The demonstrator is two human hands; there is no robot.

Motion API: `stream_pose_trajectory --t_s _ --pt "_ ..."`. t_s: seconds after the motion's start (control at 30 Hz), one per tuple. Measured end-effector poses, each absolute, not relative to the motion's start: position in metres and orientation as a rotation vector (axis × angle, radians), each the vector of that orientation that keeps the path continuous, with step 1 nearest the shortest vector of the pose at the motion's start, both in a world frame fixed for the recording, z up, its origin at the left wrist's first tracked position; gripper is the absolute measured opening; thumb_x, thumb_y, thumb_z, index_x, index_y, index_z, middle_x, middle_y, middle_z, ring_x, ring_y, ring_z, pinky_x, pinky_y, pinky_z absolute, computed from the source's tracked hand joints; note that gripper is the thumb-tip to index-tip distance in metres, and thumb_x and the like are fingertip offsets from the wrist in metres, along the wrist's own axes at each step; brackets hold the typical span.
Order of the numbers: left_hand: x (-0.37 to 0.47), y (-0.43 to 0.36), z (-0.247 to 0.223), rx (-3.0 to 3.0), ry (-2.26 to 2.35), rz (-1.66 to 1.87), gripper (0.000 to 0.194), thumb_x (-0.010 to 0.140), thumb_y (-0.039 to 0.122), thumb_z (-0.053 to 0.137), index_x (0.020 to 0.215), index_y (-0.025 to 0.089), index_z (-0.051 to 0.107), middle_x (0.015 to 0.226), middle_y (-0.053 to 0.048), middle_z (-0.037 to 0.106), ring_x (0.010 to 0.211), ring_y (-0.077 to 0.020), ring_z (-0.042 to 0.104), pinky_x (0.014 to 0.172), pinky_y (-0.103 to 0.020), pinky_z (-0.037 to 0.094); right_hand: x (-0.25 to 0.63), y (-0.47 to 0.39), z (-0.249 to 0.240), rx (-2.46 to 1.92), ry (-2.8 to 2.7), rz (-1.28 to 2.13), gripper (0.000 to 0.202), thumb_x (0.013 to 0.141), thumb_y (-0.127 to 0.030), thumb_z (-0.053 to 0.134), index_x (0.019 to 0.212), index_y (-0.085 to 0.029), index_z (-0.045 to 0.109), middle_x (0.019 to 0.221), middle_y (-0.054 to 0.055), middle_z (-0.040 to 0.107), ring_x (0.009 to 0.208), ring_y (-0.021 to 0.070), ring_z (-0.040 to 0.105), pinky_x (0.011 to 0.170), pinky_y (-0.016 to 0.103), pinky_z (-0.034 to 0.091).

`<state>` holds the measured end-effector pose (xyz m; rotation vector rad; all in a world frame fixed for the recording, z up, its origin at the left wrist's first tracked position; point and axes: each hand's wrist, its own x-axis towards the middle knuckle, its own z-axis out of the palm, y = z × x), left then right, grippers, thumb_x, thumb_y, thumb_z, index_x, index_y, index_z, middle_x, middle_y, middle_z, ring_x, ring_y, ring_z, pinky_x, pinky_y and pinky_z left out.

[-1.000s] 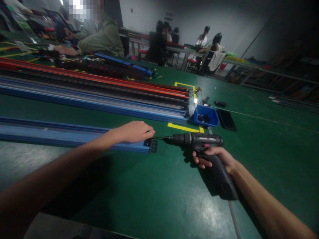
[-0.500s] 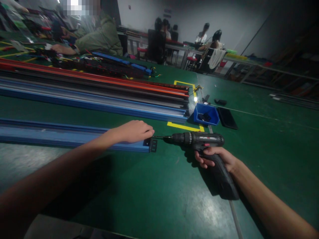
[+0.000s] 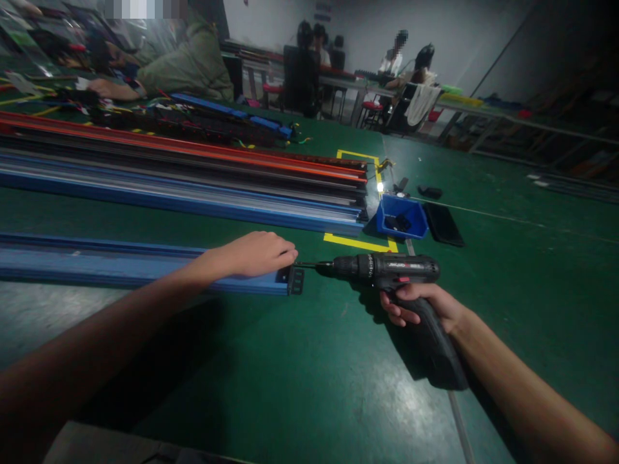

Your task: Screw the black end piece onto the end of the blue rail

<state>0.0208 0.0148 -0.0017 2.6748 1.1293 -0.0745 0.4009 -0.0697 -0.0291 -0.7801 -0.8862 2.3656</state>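
Note:
A black power drill (image 3: 406,270) lies level in my right hand (image 3: 425,306), whose fingers wrap round its grip. Its long bit points left and reaches the fingertips of my left hand (image 3: 256,253). That hand rests over the right end of a blue metal profile (image 3: 145,263), thumb and fingers pressed together; whatever they pinch is too small or hidden to make out. A black slotted end piece (image 3: 296,281) sits at the profile's end, just below my left fingertips.
Behind lie blue, black and orange profiles (image 3: 193,151), a blue bin (image 3: 401,218) with small black parts, and a black flat object (image 3: 443,224). A person's sleeve (image 3: 188,67) and wiring are at the upper left. Other people sit at far tables.
The view has shifted slightly. The drill and both hands keep nearly the same places against the profile, with the bit still at my left fingertips.

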Motion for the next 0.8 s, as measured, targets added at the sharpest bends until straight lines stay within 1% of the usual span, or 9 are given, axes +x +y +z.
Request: stream_pose_trajectory --t_s 0.17,0.23,0.37,0.8 --pt "0.016 0.017 -0.007 2.754 1.065 -0.071 0.045 0.109 0.039 0.028 0.089 0.022 0.064 0.090 -0.004 0.074 0.080 -0.0225 0.067 0.067 -0.033 0.037 0.401 -0.071 -0.029 -0.796 -0.872 2.358 0.023 0.089 -0.020 0.069 0.100 -0.001 0.077 0.079 0.008 0.070 0.051 0.0050 0.056 0.065 0.021 0.057" --pt "0.014 0.018 -0.010 2.798 1.052 -0.084 0.044 0.110 0.037 0.026 0.092 0.022 0.064 0.089 -0.005 0.073 0.080 -0.0229 0.067 0.067 -0.034 0.038 0.402 -0.071 -0.029 -0.805 -0.856 2.371 0.023 0.089 -0.020 0.069 0.099 -0.001 0.077 0.079 0.007 0.070 0.051 0.0048 0.056 0.065 0.021 0.057" --pt "0.012 0.021 -0.015 2.840 1.042 -0.080 0.043 0.110 0.036 0.027 0.092 0.022 0.064 0.086 -0.005 0.072 0.078 -0.0227 0.066 0.067 -0.034 0.039 0.402 -0.072 -0.029 -0.798 -0.847 2.380 0.022 0.089 -0.020 0.069 0.099 -0.002 0.077 0.078 0.007 0.069 0.051 0.0047 0.056 0.065 0.021 0.056" --pt "0.014 0.020 -0.012 2.800 1.067 -0.056 0.042 0.108 0.035 0.030 0.091 0.022 0.066 0.087 -0.006 0.074 0.078 -0.0234 0.067 0.069 -0.034 0.042 0.401 -0.072 -0.028 -0.803 -0.871 2.370 0.021 0.090 -0.021 0.070 0.097 -0.002 0.076 0.074 0.005 0.066 0.053 0.0059 0.054 0.066 0.022 0.055"
